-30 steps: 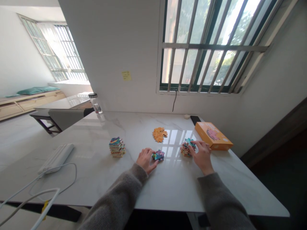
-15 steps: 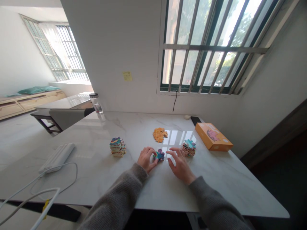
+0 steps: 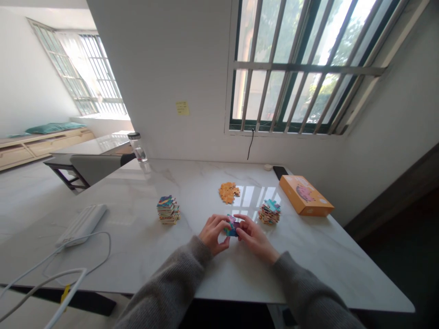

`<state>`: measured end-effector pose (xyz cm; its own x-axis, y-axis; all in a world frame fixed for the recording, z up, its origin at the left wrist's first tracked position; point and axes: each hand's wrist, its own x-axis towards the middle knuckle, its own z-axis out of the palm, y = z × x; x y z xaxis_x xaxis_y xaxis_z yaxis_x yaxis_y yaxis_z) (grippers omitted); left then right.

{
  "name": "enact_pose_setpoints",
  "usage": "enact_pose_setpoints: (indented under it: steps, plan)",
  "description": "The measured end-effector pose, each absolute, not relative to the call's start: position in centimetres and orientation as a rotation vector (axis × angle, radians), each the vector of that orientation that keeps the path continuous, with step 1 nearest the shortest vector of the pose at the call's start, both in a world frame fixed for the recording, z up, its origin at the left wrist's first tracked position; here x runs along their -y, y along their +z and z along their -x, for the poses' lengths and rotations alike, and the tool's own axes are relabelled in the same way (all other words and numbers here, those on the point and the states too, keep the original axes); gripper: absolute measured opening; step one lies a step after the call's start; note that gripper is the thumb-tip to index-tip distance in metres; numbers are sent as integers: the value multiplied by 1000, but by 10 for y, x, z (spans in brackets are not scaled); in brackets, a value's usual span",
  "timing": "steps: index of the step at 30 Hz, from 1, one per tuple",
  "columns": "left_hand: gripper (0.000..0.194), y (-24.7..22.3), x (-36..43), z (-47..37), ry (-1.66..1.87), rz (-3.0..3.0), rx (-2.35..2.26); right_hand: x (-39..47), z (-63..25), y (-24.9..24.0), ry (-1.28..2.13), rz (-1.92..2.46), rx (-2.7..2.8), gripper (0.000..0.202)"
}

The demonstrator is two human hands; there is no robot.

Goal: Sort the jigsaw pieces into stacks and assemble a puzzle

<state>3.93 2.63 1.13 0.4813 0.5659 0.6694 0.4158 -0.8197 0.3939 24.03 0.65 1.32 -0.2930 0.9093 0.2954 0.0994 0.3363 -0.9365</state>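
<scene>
Purple-blue pieces (image 3: 232, 227), edges between left fingers (image 3: 219, 223) and right fingers (image 3: 244, 234), marble (image 3: 240, 278) around.

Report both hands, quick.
Left hand: closed on the puzzle pieces, fingers curled at their left side.
Right hand: closed on the same puzzle pieces, gripping from the right.

Bare left hand with curled fingers (image 3: 215, 234) and bare right hand with bent fingers (image 3: 254, 238) are facing each other, fingertips nearly meeting, thumbs inward. Both forearms, in grey ribbed knit sleeves (image 3: 171, 278), are angling inward from the lower edge; cuffs are ending at the wrists.
</scene>
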Motion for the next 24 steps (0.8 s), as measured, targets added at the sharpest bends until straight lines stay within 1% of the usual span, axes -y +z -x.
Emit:
enact_pose_setpoints:
  steps: [6,11,14,18,24]
  plan:
    - [33,33,-14,-8,1409,-2488,-1126,-2,-247,15,768,1053,1755,35]
    - [25,60,-25,63,1484,-2452,-1354,1,-248,13,628,1090,1922,34]
    - [22,72,-46,111,1546,-2251,-1511,1,-249,13,599,1095,1947,34]
    - [24,70,-71,150,1394,-2156,-1662,-1,-251,13,577,1114,1965,35]
    - [24,54,-84,160,1212,-2195,-1659,-2,-251,14,555,1120,1973,36]
